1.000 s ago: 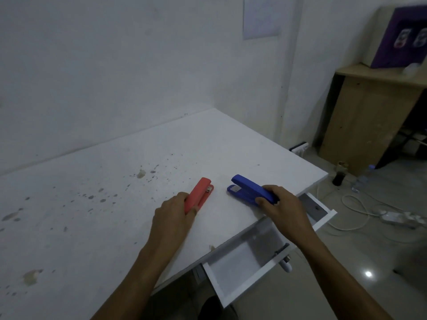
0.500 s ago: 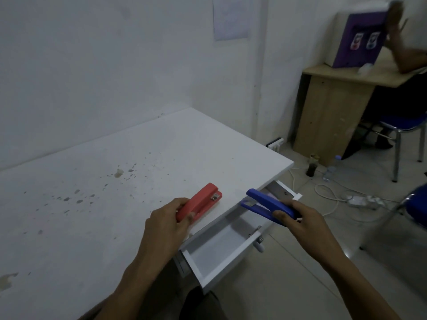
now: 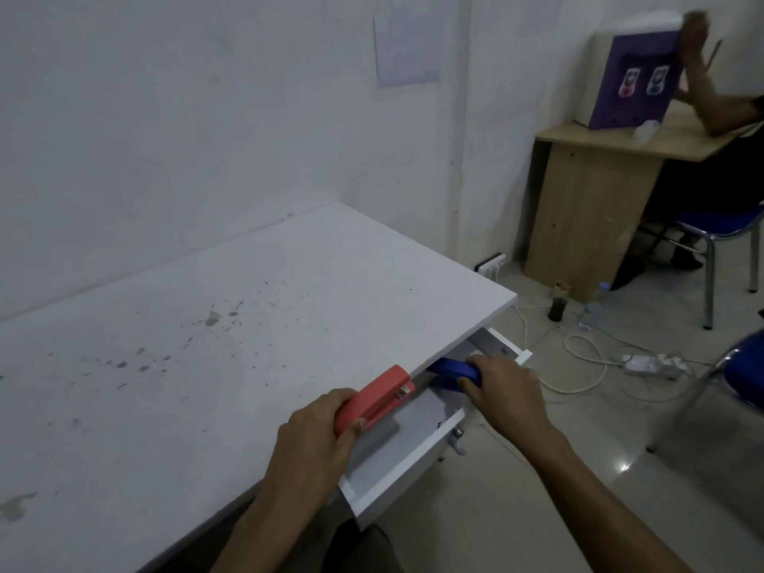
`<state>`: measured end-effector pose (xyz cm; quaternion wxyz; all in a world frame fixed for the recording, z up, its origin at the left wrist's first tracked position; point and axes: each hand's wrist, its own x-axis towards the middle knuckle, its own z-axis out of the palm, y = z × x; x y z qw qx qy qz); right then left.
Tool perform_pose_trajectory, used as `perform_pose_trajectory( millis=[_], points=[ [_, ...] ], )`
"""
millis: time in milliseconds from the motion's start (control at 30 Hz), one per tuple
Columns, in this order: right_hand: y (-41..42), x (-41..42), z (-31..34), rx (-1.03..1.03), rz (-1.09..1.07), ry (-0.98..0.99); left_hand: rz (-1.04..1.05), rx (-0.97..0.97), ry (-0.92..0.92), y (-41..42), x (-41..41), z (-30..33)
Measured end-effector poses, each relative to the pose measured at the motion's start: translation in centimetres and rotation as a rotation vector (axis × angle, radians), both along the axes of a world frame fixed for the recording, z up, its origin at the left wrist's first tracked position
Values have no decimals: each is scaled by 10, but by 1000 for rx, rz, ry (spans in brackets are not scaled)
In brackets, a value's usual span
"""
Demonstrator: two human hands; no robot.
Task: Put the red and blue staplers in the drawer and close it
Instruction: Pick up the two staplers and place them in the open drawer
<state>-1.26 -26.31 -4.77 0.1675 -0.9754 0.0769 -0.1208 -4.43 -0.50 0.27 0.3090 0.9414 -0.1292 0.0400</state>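
My left hand (image 3: 314, 444) grips the rear of the red stapler (image 3: 374, 401), held over the table's front edge and the open white drawer (image 3: 407, 461). My right hand (image 3: 506, 397) holds the blue stapler (image 3: 454, 370) down inside the drawer's right part, its front end tucked under the tabletop. The drawer is pulled out below the white table (image 3: 248, 332), its small knob (image 3: 457, 442) facing the floor side.
Behind the stained tabletop is a white wall. On the floor to the right lie white cables and a power strip (image 3: 653, 363), a dark bottle (image 3: 558, 306) and a clear bottle (image 3: 593, 306). Farther right are a wooden desk (image 3: 591, 225), blue chairs (image 3: 719, 225) and another person's arm (image 3: 703, 84).
Both staplers left the tabletop. My right hand lowered the blue one into the drawer, and my left hand carried the red one over the drawer's edge.
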Motion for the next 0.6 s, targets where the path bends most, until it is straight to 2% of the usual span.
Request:
perform_pose_trajectory(
  millis=[133, 400, 600],
  points=[
    [7, 12, -2, -49, -50, 15, -15, 43, 46, -3, -6, -1],
    [9, 27, -3, -122, -24, 223, -28, 78, 95, -9, -16, -11],
    [4, 18, -9, 22, -42, 80, -23, 110, 153, -15, -16, -24]
  ],
)
